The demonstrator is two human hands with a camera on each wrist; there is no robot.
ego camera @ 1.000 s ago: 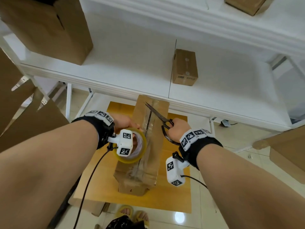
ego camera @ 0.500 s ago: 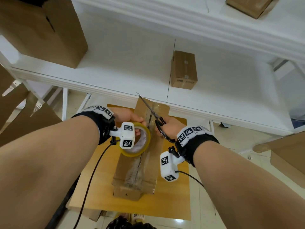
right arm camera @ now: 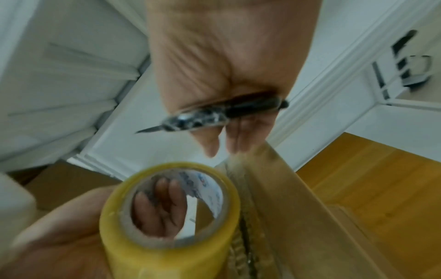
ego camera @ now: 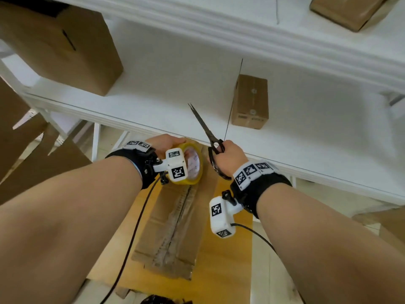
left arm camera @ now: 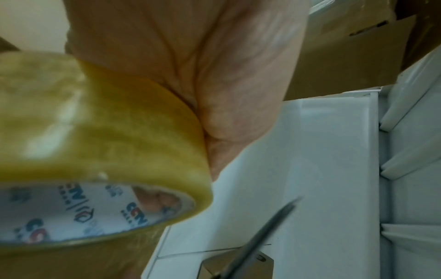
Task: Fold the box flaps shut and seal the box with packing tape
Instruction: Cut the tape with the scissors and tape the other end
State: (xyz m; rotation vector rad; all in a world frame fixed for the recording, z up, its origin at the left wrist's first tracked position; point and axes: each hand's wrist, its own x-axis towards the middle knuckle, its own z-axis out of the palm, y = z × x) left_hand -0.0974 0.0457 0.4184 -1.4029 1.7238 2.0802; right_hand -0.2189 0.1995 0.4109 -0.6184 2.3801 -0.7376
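Note:
A long cardboard box (ego camera: 175,233) lies on a yellow wooden board (ego camera: 228,260), flaps closed, with clear tape running along its centre seam. My left hand (ego camera: 166,143) grips a yellowish roll of packing tape (ego camera: 191,165) above the box's far end, fingers curled through its core (right arm camera: 160,205). My right hand (ego camera: 228,154) holds black scissors (ego camera: 206,128) by the handles, blades nearly closed and pointing up and away over the white shelf. In the left wrist view the tape roll (left arm camera: 100,151) fills the left side and the scissor blade (left arm camera: 267,230) crosses the lower right.
A white shelf (ego camera: 153,84) runs across just beyond the box, carrying a large brown carton (ego camera: 65,44) at left and a small sealed carton (ego camera: 251,102) at centre. Another carton (ego camera: 341,9) sits at the top right. Flat cardboard (ego camera: 32,154) leans at the left.
Both hands have risen off the box and moved toward the shelf. The scissors swung from lying over the seam to pointing up over the shelf; the tape roll lifted with the left hand.

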